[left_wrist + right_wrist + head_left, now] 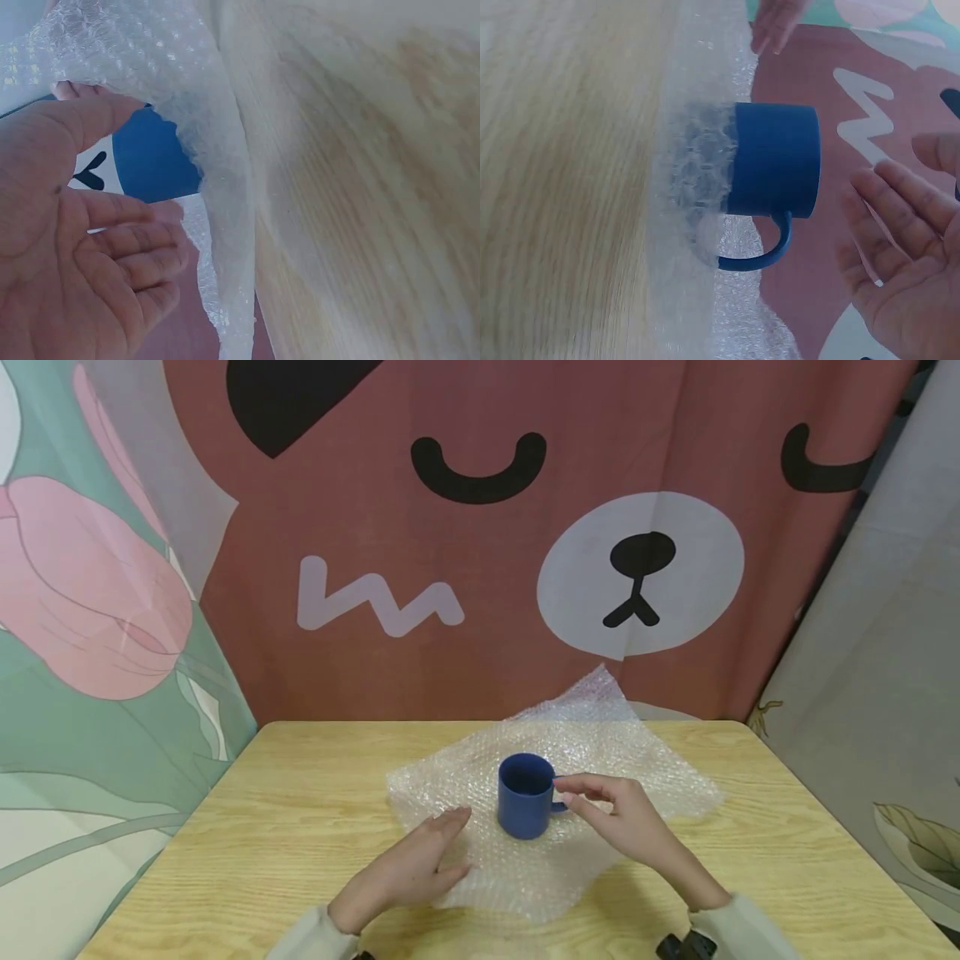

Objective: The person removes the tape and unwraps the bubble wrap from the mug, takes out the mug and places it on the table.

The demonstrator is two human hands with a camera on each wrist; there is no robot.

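A blue mug (524, 802) stands upright on a sheet of bubble wrap (510, 889), its handle (776, 244) pointing toward my right hand. My right hand (626, 818) is beside the handle, which its fingertips overlap in the head view. In the right wrist view its fingers (904, 214) are loosely extended, with a gap between them and the mug. Left of the mug, my left hand (412, 864) is over the sheet's left edge with fingers extended and thumb apart. A raised edge of bubble wrap (221, 150) partly hides the mug (154, 157) in the left wrist view.
Under the sheet is a wooden table (315, 802). One far corner of the bubble wrap rises past the table's back edge, against a curtain (480, 543) printed with a bear's face. Patterned fabric (862, 710) also hangs along the right side.
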